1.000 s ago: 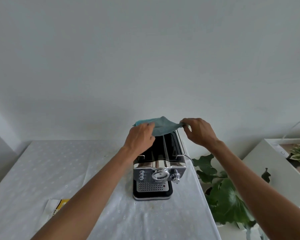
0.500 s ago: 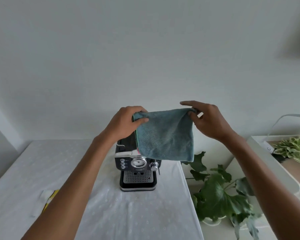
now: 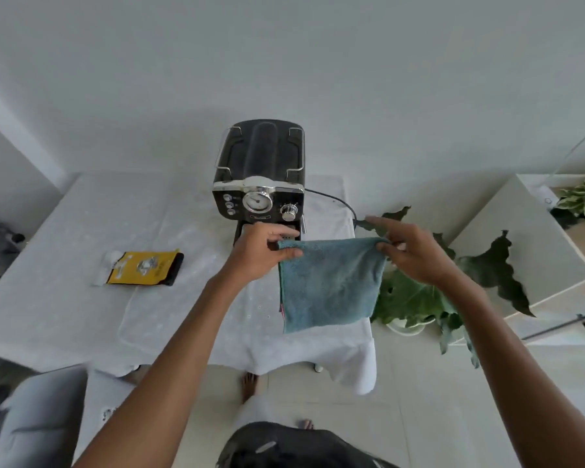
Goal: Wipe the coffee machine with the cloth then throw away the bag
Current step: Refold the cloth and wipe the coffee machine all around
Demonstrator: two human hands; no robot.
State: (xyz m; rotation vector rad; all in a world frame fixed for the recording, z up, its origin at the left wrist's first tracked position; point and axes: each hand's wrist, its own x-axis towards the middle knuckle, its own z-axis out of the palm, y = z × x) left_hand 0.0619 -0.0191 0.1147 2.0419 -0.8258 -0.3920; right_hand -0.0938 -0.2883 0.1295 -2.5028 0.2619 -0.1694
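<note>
Cloth (image 3: 330,285): blue-green, fuzzy matt nap, hangs soft. Coffee machine (image 3: 259,184): black glossy plastic body, bright chrome trim, dial ring and knob; wire rails on top look like metal. Bag (image 3: 146,267): yellow and black, slight sheen, foil-like. Surface (image 3: 65,298): covered by white matt fabric, embossed dots.

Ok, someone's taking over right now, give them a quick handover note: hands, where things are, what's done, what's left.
Left hand pinches the top left corner of the blue cloth; right hand pinches the top right corner. The cloth hangs spread between them, in front of the coffee machine, not touching it.
The yellow bag lies on the table, left of the machine, untouched.
Done: cloth in hand. Whether any wiping is done, cannot tell.
Left: wipe the machine, then throw the bag away.
</note>
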